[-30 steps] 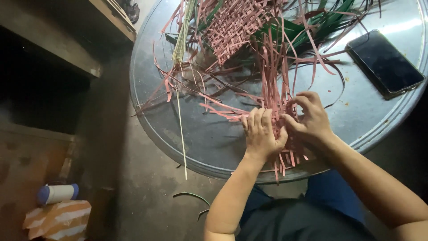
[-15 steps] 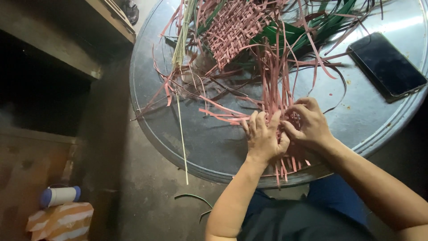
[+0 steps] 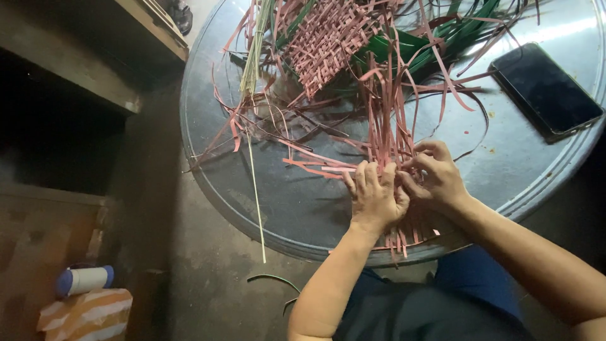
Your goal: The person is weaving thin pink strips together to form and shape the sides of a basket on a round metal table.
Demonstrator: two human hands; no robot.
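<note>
A person sits at a round metal tray table (image 3: 278, 208) and works with both hands on a bunch of pink strips (image 3: 388, 136). The left hand (image 3: 375, 199) lies flat on the strips near the close edge of the table, with its fingers side by side and pressing down. The right hand (image 3: 435, 177) is just beside it on the right, touching it, and its fingers are curled and pinched on a strip. The pink strips run from under the hands up toward the far side, and some short ends stick out past the near rim below the hands. Farther away, in the middle of the table, lies a pink woven mat piece (image 3: 331, 38) with loose ends going every way. Green leaf strips (image 3: 442, 41) lie next to it on the right. A thin pale stalk (image 3: 255, 189) hangs from the far left of the pile down over the near edge. A black phone (image 3: 546, 91) lies flat on the far right of the table, well apart from the hands. Down on the floor at the near left is a white tube with blue ends (image 3: 85, 280), lying on an orange and white striped packet (image 3: 85, 316). A dark wooden shelf (image 3: 76, 69) stands on the left.
</note>
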